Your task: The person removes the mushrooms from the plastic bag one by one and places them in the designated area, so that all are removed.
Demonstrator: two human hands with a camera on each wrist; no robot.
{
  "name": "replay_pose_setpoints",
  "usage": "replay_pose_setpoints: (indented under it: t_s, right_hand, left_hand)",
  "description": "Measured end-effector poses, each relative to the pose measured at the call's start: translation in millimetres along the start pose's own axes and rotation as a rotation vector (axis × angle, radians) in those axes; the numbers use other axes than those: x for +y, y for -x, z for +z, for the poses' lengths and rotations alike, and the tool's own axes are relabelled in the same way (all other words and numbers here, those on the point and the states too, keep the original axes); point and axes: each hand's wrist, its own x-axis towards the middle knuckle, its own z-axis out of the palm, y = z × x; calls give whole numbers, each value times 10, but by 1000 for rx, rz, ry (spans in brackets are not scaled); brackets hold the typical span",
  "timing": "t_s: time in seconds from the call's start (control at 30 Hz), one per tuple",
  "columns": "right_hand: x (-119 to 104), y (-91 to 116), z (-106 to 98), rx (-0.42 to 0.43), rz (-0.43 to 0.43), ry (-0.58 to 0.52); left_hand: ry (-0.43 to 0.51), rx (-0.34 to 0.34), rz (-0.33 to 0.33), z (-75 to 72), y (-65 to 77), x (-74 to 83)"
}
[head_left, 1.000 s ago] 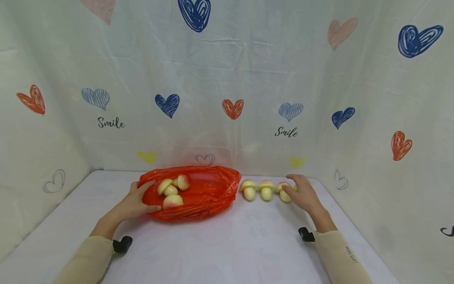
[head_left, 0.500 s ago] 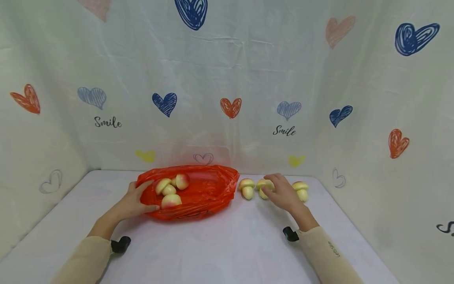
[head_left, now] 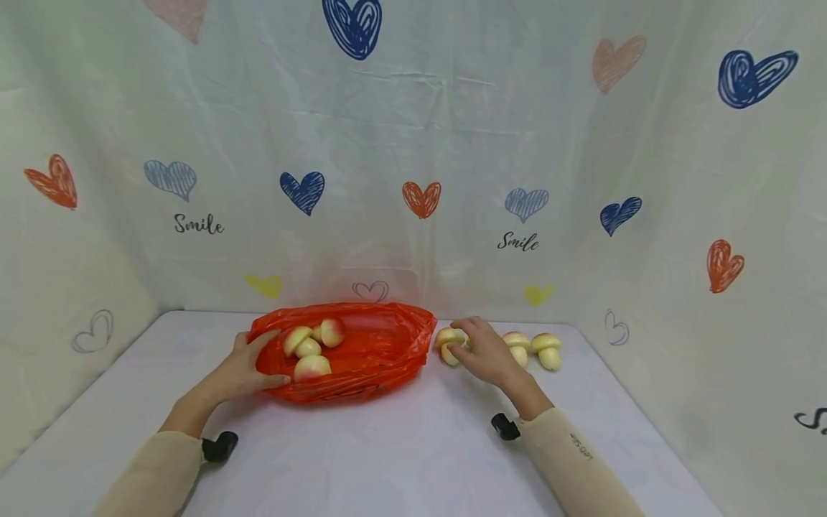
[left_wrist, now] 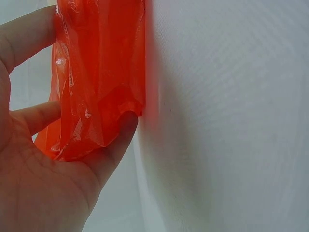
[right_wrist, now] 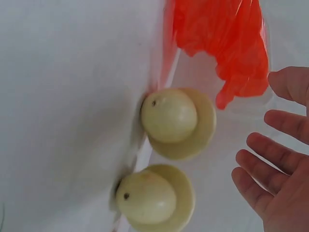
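Observation:
A red plastic bag (head_left: 381, 348) lies on its side with its mouth spread wide. Inside it are three pale yellow toy mushrooms (head_left: 313, 367) with pinkish caps. My left hand (head_left: 237, 370) holds the bag's left end, fingers and thumb around it; in the left wrist view the thumb (left_wrist: 126, 126) lies against the red plastic. My right hand (head_left: 484, 353) is over the row of mushrooms to the right of the bag, its fingers apart. It partly covers the leftmost mushroom (head_left: 449, 352). In the right wrist view, nothing is between its fingers and two mushrooms (right_wrist: 169, 116) stand beside it.
Two more mushrooms (head_left: 546, 352) lie to the right of my right hand. The white table (head_left: 388, 459) ends at a pale curtain (head_left: 362, 244) printed with hearts, which also rises along both sides.
My right hand has moved left along the mushroom row, from the right-hand mushrooms toward the bag. The left hand and the bag have stayed in place.

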Motion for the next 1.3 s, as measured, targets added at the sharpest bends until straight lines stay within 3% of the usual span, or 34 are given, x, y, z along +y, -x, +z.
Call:
replay_pose_setpoints:
  t_s: [0.23,0.5,0.87,1.3]
  right_hand:
    - [-215,-124,57,5,-49,-41]
    - [-454,-257,149,-39,-96,7]
    - [-732,-383,297,29,-245,79]
    - [-1030,-519,514,-131,-217,-6]
  left_hand:
    - [-7,4,-4,5,-8,-5]
    - [-3,2,-2,4,-10,-1]
    - [5,-7,-16,-3,6,23]
    - [-13,-10,-28,-9,11,43]
